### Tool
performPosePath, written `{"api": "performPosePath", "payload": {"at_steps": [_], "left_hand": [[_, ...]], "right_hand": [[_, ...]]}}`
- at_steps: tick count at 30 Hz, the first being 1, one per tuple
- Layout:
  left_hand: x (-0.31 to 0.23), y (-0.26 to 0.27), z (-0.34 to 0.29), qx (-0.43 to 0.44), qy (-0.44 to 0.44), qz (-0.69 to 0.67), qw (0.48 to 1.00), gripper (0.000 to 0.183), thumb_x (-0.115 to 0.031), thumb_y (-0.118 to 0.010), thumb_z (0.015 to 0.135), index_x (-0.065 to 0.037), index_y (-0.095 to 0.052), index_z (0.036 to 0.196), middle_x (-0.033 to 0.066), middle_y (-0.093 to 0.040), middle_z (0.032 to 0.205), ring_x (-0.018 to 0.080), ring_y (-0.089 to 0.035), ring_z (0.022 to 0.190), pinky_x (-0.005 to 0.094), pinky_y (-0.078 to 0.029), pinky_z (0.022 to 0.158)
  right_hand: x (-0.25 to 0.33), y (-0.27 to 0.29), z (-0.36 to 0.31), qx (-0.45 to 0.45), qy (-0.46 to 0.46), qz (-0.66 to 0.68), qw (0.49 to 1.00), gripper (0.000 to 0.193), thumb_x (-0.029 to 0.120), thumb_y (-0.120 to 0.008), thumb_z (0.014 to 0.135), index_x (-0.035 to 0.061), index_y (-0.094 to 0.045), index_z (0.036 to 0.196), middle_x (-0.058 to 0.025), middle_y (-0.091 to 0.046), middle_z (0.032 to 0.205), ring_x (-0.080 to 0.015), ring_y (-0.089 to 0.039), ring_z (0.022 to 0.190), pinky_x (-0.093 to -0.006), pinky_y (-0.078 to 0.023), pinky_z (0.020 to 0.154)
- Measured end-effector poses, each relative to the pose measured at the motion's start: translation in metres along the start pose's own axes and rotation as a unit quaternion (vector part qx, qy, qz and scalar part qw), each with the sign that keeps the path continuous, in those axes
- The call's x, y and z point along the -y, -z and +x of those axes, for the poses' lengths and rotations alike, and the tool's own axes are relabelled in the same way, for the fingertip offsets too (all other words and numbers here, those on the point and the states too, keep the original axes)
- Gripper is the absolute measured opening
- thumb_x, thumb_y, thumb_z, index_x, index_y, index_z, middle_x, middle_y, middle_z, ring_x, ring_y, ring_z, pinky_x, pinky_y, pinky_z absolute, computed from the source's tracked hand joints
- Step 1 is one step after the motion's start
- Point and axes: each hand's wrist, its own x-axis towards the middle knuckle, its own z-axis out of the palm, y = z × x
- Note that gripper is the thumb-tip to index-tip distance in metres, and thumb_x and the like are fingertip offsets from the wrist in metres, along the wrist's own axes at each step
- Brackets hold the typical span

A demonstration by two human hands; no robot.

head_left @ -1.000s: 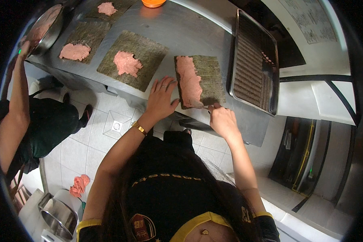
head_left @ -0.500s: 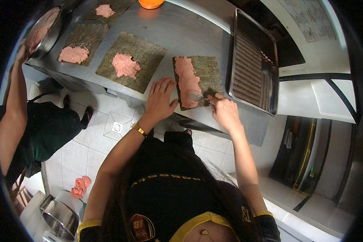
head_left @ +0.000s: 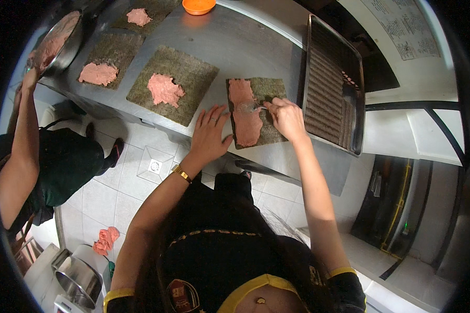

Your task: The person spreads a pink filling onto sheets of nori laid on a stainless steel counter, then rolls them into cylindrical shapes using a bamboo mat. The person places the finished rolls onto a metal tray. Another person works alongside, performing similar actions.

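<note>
The right hand [head_left: 286, 119] clamps its grip on a spoon [head_left: 257, 108] against pink paste [head_left: 247, 129] (left hand [head_left: 210, 134]: grip apart).

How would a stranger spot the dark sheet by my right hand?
On the metal table, look toward the rectangular tray at right. The dark sheet lies just left of it. Its pink paste forms a long strip; the neighbouring sheets carry irregular patches.

This is a kitchen I'm standing in, and a working one: the steel table [head_left: 245, 47] is laid with dark green sheets [head_left: 190, 70] topped with pink paste [head_left: 165, 89]. A deep metal bowl [head_left: 71, 52] is at the table's left end, a large tray [head_left: 361, 104] at its right. Below the table, pale floor tiles [head_left: 96, 201] surround a drain [head_left: 155, 166].
</note>
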Motion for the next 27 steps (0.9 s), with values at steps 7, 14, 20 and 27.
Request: {"api": "performPosePath", "payload": {"at_steps": [7, 14, 20, 27], "left_hand": [[-0.001, 0.0, 0.001, -0.004, -0.01, 0.001, 1.0, 0.063, -0.028, -0.069, 0.078, -0.007, -0.045, 0.133, 0.0116, -0.039, 0.144, 0.0323, -0.03, 0.138, 0.0506, -0.02, 0.116], [0.012, 0.011, 0.01, -0.006, -0.052, 0.008, 0.999, 0.054, -0.033, -0.069, 0.077, -0.008, -0.052, 0.123, 0.0105, -0.043, 0.139, 0.0309, -0.038, 0.129, 0.0473, -0.028, 0.11], [0.013, 0.01, 0.011, -0.002, -0.065, 0.024, 0.998, 0.053, -0.038, -0.068, 0.078, -0.009, -0.054, 0.12, 0.0082, -0.045, 0.138, 0.031, -0.039, 0.128, 0.0471, -0.031, 0.107], [0.013, 0.011, 0.011, -0.009, -0.076, 0.033, 0.997, 0.052, -0.04, -0.064, 0.081, -0.006, -0.054, 0.119, 0.0087, -0.046, 0.138, 0.0297, -0.039, 0.128, 0.0466, -0.03, 0.107]], "right_hand": [[-0.013, -0.008, 0.039, -0.007, -0.007, -0.024, 1.0, 0.02, 0.007, -0.06, 0.079, 0.0085, -0.073, 0.094, -0.0078, -0.065, 0.088, -0.0284, -0.063, 0.086, -0.0413, -0.054, 0.074], [-0.013, 0.002, 0.046, -0.003, 0.024, -0.028, 0.999, 0.024, 0.004, -0.064, 0.077, 0.0085, -0.073, 0.098, -0.0081, -0.062, 0.082, -0.0276, -0.063, 0.08, -0.0387, -0.053, 0.071], [-0.012, -0.007, 0.061, -0.01, 0.019, -0.039, 0.999, 0.021, 0.005, -0.063, 0.079, 0.0086, -0.073, 0.097, -0.0088, -0.065, 0.086, -0.03, -0.065, 0.082, -0.0413, -0.054, 0.069], [-0.004, 0.008, 0.08, 0.027, -0.061, -0.058, 0.996, 0.017, 0.005, -0.058, 0.079, 0.0047, -0.072, 0.09, -0.0136, -0.066, 0.089, -0.0358, -0.066, 0.08, -0.0446, -0.053, 0.07]]}}
